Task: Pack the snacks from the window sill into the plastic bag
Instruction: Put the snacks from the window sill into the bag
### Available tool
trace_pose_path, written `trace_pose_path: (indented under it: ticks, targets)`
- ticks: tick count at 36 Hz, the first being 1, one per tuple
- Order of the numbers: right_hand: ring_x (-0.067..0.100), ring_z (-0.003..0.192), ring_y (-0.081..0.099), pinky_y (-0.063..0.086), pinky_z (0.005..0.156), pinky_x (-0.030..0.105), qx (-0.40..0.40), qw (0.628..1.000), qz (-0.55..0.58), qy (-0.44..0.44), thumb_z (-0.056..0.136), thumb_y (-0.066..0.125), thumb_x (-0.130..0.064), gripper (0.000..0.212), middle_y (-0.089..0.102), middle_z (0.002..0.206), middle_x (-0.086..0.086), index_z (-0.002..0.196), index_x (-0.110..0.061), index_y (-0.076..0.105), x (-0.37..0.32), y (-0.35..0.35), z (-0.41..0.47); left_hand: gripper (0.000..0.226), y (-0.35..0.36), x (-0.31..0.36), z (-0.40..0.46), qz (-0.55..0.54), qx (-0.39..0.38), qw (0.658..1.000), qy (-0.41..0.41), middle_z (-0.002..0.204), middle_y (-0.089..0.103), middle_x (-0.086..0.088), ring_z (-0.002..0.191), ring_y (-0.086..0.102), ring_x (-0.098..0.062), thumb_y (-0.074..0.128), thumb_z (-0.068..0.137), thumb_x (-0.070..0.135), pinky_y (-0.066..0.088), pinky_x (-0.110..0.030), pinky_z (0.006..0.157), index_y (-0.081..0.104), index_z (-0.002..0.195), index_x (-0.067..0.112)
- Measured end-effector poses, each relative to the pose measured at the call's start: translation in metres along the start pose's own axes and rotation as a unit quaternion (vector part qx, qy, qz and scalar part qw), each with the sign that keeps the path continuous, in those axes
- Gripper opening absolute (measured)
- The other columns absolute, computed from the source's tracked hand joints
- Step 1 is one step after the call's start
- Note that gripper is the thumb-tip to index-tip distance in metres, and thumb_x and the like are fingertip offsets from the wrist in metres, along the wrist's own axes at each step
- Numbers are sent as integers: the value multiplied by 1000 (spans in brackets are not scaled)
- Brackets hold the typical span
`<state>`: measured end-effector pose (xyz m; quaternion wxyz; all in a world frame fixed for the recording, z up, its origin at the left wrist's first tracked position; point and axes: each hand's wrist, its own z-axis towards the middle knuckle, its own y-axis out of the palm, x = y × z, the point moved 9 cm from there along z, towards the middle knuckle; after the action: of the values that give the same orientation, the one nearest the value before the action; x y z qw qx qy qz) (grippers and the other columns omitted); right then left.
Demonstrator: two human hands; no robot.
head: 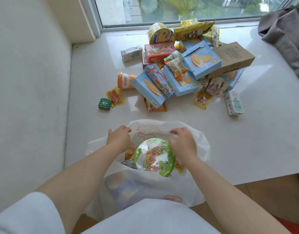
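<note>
Both hands at the mouth of the plastic bag (187,188), at the window sill's (88,85) near edge. Left hand (119,138) and right hand (183,142) pinch its far rim; a green-lidded bowl (154,157) sits inside. The film looks thin, limp and slippery: best gripped at the rim. Remaining snacks (179,68) are heaped behind.
</note>
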<state>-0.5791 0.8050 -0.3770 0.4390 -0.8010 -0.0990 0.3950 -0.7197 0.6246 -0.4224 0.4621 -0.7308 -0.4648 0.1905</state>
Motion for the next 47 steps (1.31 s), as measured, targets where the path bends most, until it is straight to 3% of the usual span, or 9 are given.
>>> trace_pose_path:
  ticks: [6, 8, 10, 12, 18, 29, 35, 40, 47]
  targets:
    - [30, 138, 22, 25, 111, 41, 24, 958, -232, 169, 84, 61, -47, 82, 16, 153, 9, 147, -18, 17, 86, -21, 22, 50, -7, 1, -1, -87, 42, 995, 22, 145, 31, 0, 114, 52, -29, 44, 96, 25, 44, -39, 89, 31, 144, 17]
    - [30, 129, 38, 36, 102, 40, -13, 953, -216, 212, 84, 60, -49, 74, 28, 148, 9, 143, -18, 29, 107, -19, 25, 50, -9, 1, -2, -126, 53, 990, 17, 145, 32, 2, 119, 50, -26, 43, 96, 24, 42, -38, 93, 32, 144, 17]
    - [31, 105, 54, 45, 88, 36, -24, 960, -150, 236, 89, 55, -38, 38, 52, 127, 11, 119, -14, 56, 119, -18, 29, 48, -15, 2, -2, -157, 68, 985, 17, 145, 33, 3, 121, 48, -24, 43, 96, 21, 42, -37, 95, 33, 144, 18]
    - [34, 93, 56, 43, 78, 33, 23, 968, -63, 242, 94, 46, -24, 22, 58, 114, 15, 97, -8, 61, 120, -28, 32, 48, -25, 4, -1, -172, 86, 981, 22, 144, 34, 4, 119, 49, -23, 43, 95, 16, 43, -37, 93, 35, 143, 19]
    - [38, 87, 53, 36, 72, 37, 228, 964, 10, 139, 98, 39, -14, 22, 47, 118, 18, 102, 2, 54, 73, -97, 47, 43, -87, 13, 3, -241, 240, 940, 31, 137, 42, 3, 107, 54, -23, 46, 89, 7, 46, -36, 84, 49, 131, 14]
    - [34, 98, 51, 36, 83, 38, 274, 951, 79, 117, 98, 39, -14, 23, 49, 120, 18, 104, 3, 54, 50, -124, 90, 49, -105, 18, 39, -242, 233, 941, -38, 142, 37, 4, 109, 52, -23, 47, 90, 15, 42, -33, 81, 40, 139, 17]
    - [34, 111, 48, 40, 91, 39, 56, 982, -30, 177, 93, 39, -17, 31, 45, 128, 14, 117, -6, 54, 57, -82, 135, 39, -78, 8, 79, -164, 59, 978, -114, 142, 38, 2, 125, 43, -24, 47, 91, 33, 40, -35, 94, 57, 126, 19]
    - [30, 115, 43, 35, 98, 40, 98, 992, -58, 52, 85, 49, -18, 34, 50, 124, 11, 118, -12, 56, 21, -74, 156, 31, -107, 15, 106, -243, 154, 947, -141, 121, 46, -3, 112, 49, -22, 56, 84, 42, 41, -32, 89, 61, 98, 15]
    - [25, 115, 47, 37, 92, 34, 34, 990, -71, -114, 94, 49, -27, 32, 52, 123, 8, 121, -10, 53, -53, -38, 199, 87, -117, 16, 155, -416, 193, 865, -205, 137, 42, -4, 124, 46, -23, 74, 72, 47, 44, -41, 101, 31, 140, 17]
